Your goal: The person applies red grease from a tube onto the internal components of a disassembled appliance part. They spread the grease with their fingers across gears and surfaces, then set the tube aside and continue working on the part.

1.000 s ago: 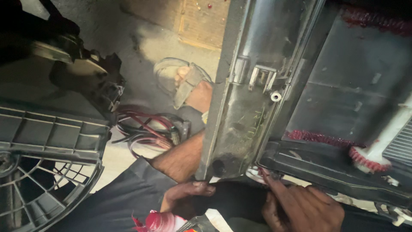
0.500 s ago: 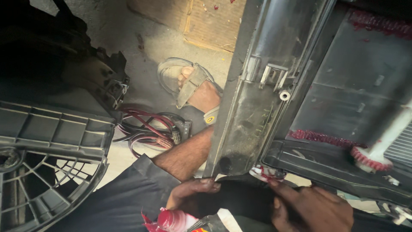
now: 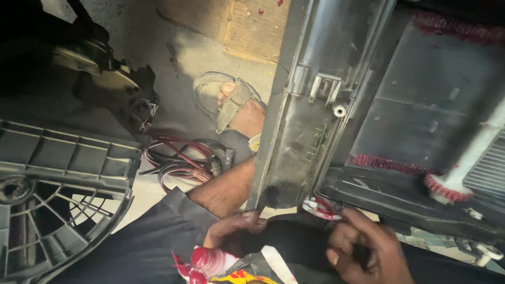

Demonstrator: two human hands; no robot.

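At the lower end of the grey plastic radiator tank (image 3: 307, 131), which stands tilted across your lap and runs up toward the top of the frame, your left hand (image 3: 236, 229) pinches the bottom corner near the dark round port, fingers closed on the edge. Your right hand (image 3: 368, 252) is curled, fingers bent against the black frame rail (image 3: 400, 202) below the tank; whether it grips anything cannot be told. Judge the tank stiff, bulky and moderately heavy, with brittle moulded brackets. Take hold along the thick side rim, not the small clips (image 3: 323, 87).
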